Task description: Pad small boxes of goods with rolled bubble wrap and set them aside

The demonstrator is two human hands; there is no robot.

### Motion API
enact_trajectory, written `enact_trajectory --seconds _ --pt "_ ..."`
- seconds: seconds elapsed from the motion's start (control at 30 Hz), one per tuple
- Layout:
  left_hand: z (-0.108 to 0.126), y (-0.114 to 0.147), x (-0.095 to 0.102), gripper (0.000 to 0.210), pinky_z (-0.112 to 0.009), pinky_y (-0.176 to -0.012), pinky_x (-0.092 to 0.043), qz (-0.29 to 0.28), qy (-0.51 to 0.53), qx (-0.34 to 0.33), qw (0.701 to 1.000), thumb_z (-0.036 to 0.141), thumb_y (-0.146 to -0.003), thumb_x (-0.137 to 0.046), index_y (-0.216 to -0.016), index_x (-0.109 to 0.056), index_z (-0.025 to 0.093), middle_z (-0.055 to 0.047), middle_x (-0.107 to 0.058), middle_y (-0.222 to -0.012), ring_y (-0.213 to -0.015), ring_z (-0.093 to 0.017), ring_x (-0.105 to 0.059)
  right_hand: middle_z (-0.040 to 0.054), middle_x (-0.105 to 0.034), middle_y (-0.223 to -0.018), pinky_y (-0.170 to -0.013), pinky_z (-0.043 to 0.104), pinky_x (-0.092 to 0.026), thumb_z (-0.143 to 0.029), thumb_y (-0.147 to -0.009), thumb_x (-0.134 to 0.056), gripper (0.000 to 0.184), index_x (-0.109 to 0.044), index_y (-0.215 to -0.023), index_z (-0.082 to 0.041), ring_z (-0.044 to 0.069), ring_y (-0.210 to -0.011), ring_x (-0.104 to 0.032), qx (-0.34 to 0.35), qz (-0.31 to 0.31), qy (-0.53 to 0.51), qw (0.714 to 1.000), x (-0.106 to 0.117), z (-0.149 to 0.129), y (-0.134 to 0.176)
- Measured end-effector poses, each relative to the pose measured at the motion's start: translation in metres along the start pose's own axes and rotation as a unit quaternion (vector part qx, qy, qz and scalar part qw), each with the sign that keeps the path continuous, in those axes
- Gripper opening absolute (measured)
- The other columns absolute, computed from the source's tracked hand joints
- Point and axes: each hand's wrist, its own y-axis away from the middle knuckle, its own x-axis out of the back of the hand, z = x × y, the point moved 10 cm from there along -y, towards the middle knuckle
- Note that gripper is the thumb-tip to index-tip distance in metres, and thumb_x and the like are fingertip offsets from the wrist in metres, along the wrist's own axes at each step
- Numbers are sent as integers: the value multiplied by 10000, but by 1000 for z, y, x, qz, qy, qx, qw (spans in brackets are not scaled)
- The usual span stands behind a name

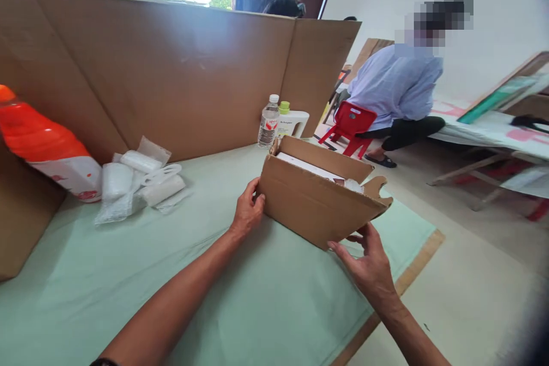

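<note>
An open-topped cardboard box (313, 200) stands on the green-covered table, its right end torn or cut unevenly. Inside it a white flat item (306, 167) shows along the top, with some clear plastic near the right end; the rest of the contents is hidden by the walls. My left hand (249, 207) grips the box's left end, fingers behind and thumb at the near edge. At the lower right corner my right hand (364, 254) holds the box with thumb in front and fingers curled beneath and behind.
Plastic-wrapped white items (143, 178) lie at left, beside an orange-and-white bottle (47, 148). A clear water bottle (269, 122) and a white jug with a green cap (294, 122) stand behind the box. A cardboard screen (180, 74) borders the table. A person sits on a red chair (354, 121).
</note>
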Motion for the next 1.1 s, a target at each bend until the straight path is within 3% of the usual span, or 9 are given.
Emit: enact_trajectory --seconds 0.1,0.2,0.37,0.5,0.57,0.7,0.87,1.0,1.1 --pt "-18 -25 -37 362 -342 -954 -548 3 -9 29 1000 98 -887 -560 -1242 -581 170 -87 -678 -1216 -1134 -191 -641 142 -508 -1417 -977 517 -530 -678 -628 -811 955 -387 -1390 -290 330 -1246 -564 -37 -47 -80 995 3 40 -21" --pt "-40 -40 -56 340 -438 -921 -563 25 -43 72 996 304 -946 -631 -1251 -591 161 -100 -643 -1235 -1085 -229 -648 137 -480 -1441 -1061 525 -468 -693 -570 -839 1023 -350 -1386 -318 329 -1329 -508 -65 -79 -151 983 -1 63 -40" --pt "-62 -60 -80 374 -460 -919 -564 20 -92 103 990 374 -955 -623 -1273 -591 179 -104 -615 -1291 -1095 -238 -640 108 -449 -1480 -1009 490 -505 -602 -590 -862 1008 -326 -1407 -353 310 -1353 -478 -40 -27 -148 988 -1 68 -60" --pt "-57 -67 -120 369 -454 -899 -571 -51 -94 70 992 373 -953 -627 -1258 -595 168 -99 -630 -1256 -1068 -233 -651 119 -422 -1508 -923 450 -551 -521 -597 -861 1094 -242 -1484 -356 297 -1315 -514 -48 30 -131 990 -1 78 -79" --pt "-50 -63 -134 373 -459 -962 -542 -84 -96 37 991 279 -908 -679 -1255 -600 170 -101 -647 -1236 -1102 -239 -639 139 -432 -1500 -921 443 -547 -497 -590 -856 1162 -185 -1523 -325 295 -1316 -518 -53 46 -123 990 -3 85 -99" --pt "-38 -50 -139 540 -437 -1082 -457 -111 -118 -21 987 56 -752 -668 -1276 -591 164 -119 -675 -1218 -1182 -259 -601 166 -469 -1475 -927 451 -536 -464 -576 -830 1209 -142 -1546 -249 297 -1335 -500 -50 48 -100 993 -15 97 -147" --pt "-34 -45 -137 443 -403 -1024 -489 -121 -153 -57 979 99 -757 -601 -1196 -623 156 -116 -697 -1146 -1093 -254 -629 161 -505 -1439 -881 399 -556 -381 -633 -798 1141 -133 -1548 -235 285 -1304 -521 -63 50 -87 993 -27 103 -192" --pt "-33 -46 -142 389 -385 -1000 -495 -134 -187 -78 970 120 -779 -573 -1162 -637 135 -131 -694 -1147 -1071 -252 -623 186 -451 -1491 -868 322 -541 -406 -768 -739 962 -182 -1531 -222 267 -1296 -519 -49 12 -74 996 -38 98 -208" --pt "-31 -45 -149 365 -394 -1010 -484 -153 -217 -100 959 119 -794 -552 -1147 -643 139 -124 -698 -1114 -1079 -256 -613 214 -431 -1512 -929 328 -524 -461 -831 -682 913 -185 -1534 -156 271 -1297 -520 -65 -7 13 998 -46 100 -203"
